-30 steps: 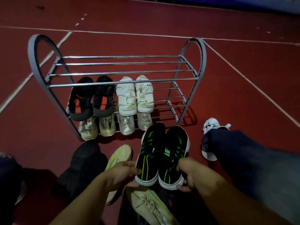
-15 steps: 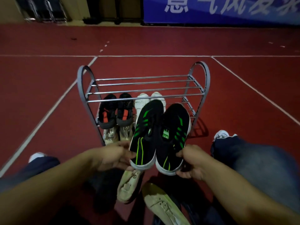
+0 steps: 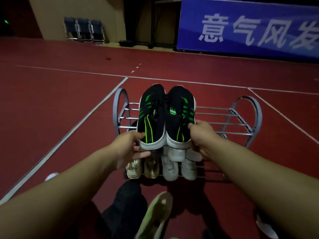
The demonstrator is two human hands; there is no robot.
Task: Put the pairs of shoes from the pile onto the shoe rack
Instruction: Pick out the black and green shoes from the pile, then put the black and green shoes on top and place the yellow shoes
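I hold a pair of black shoes with green stripes and white soles (image 3: pixel 165 116) side by side, toes pointing away, over the left half of the grey metal shoe rack (image 3: pixel 241 118). My left hand (image 3: pixel 130 147) grips the heel of the left shoe. My right hand (image 3: pixel 201 135) grips the heel side of the right shoe. Below them, white shoes (image 3: pixel 177 154) sit on the middle tier. A beige pair (image 3: pixel 141 167) and a white pair (image 3: pixel 179 168) stand on the bottom tier.
The pile lies on the red floor in front of me: a black shoe (image 3: pixel 127 204) and a pale green shoe lying sole up (image 3: pixel 157 216). A white shoe (image 3: pixel 265 228) shows at lower right. Folding chairs (image 3: pixel 84 30) and a blue banner (image 3: pixel 250 26) stand far back.
Both hands have lifted the black and green pair up and forward, from the floor pile to over the rack's top tier. My view has tilted up, showing the far wall.
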